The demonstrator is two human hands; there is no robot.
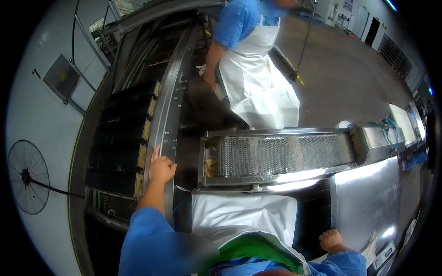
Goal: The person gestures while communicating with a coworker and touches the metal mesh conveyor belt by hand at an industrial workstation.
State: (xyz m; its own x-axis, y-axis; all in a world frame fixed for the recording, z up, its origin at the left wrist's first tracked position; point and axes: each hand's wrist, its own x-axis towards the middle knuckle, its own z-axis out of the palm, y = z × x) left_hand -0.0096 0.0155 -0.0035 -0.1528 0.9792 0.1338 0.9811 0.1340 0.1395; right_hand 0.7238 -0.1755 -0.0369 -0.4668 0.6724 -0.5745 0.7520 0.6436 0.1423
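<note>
My left hand (161, 169) rests on the long steel rail (163, 133) beside a line of dark slats (117, 142). Its forefinger stretches along the metal and its thumb stands apart; it holds nothing. Low on the right, my right hand (330, 240) is curled into a fist against the near left edge of a steel table (368, 202). Nothing shows between its fingers. In front of me lies a short mesh-belt conveyor (285, 154) in a steel frame. A white apron (244, 209) hangs over my front.
Across the mesh conveyor stands a co-worker in a white apron (258, 87), one arm hanging near the slatted line. A round wire fan (28, 177) is by the left wall. A small device with a display (384, 255) sits at lower right, a steel housing (377, 140) at the conveyor's right end.
</note>
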